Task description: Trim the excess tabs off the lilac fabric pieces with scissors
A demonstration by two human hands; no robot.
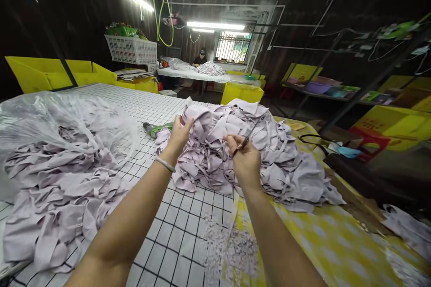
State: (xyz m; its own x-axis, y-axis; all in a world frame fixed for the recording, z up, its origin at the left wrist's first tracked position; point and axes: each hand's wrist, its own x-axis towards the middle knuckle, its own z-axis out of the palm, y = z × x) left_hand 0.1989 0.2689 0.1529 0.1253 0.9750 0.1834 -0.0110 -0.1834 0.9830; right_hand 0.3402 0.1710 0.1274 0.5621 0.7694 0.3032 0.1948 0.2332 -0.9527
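Note:
My left hand [181, 132] pinches the edge of a pale lilac fabric piece [199, 115], lifted at the near left of a large heap. In my right hand [244, 157] is a pair of scissors [248, 136], gripped by the handles, with the blades pointing up and away over the pile. The thumb and a finger of that hand also come together in front of the cloth; whether they pinch anything is too small to tell. The heap of lilac fabric pieces [286, 166] spreads behind and right of both hands. A green and dark object [156, 129] lies left of it, partly covered.
More lilac pieces [63, 188] spill from a clear plastic bag [67, 119] at left. Small scraps [232, 251] lie on the grid-patterned tablecloth [168, 237] near me. A co-worker [200, 57] sits at a far table. Yellow bins [242, 93] and a white crate [131, 49] stand beyond.

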